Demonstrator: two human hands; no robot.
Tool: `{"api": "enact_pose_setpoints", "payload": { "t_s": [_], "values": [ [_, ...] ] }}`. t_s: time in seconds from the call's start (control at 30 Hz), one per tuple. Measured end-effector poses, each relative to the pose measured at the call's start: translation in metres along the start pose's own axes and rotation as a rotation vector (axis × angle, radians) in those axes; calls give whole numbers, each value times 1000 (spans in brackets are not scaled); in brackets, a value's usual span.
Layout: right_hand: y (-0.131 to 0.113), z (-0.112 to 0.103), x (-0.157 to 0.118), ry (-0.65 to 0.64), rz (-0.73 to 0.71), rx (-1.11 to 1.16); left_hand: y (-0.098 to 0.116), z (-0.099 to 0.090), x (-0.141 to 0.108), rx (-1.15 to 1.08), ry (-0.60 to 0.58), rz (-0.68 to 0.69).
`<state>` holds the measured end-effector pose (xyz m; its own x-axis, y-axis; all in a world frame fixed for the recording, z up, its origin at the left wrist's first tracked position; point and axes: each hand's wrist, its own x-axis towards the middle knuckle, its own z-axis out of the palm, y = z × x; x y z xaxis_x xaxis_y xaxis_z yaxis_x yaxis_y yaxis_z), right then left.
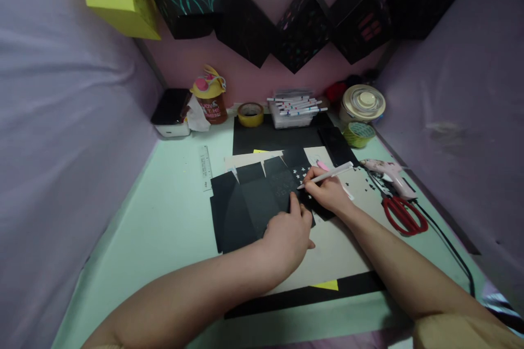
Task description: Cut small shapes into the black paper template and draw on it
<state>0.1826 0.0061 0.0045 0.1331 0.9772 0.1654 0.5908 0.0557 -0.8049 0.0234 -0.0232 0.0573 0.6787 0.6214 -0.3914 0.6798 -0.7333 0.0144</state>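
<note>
A black paper cutout with several panels (pixel 256 196) lies on a pale board (pixel 339 251). My left hand (pixel 289 234) rests on its right part, index finger stretched onto the paper and the other fingers loosely bent, nothing visible in them. Pinched in my right hand (pixel 325 191) is a white pen (pixel 333 172), its tip touching the black paper just right of my left index finger. Star-shaped holes (pixel 299 174) show in the right panel. Faint marks are on the panel beside it. Small black star pieces (pixel 369 186) lie to the right.
Red-handled scissors (pixel 404 217) and a glue gun (pixel 391 174) lie at right. A ruler (pixel 205 169) is at left. Along the back stand a bottle (pixel 210 101), yellow tape (pixel 250 114), a box of pens (pixel 292 114) and a round container (pixel 362 102). Black paper boxes (pixel 305 27) hang above.
</note>
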Motion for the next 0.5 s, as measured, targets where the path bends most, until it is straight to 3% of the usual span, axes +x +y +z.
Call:
{"api": "enact_pose_setpoints", "payload": {
  "t_s": [0.5],
  "values": [
    [0,-1,1,23,2,17,0,3,1,20,24,-1]
  ]
}}
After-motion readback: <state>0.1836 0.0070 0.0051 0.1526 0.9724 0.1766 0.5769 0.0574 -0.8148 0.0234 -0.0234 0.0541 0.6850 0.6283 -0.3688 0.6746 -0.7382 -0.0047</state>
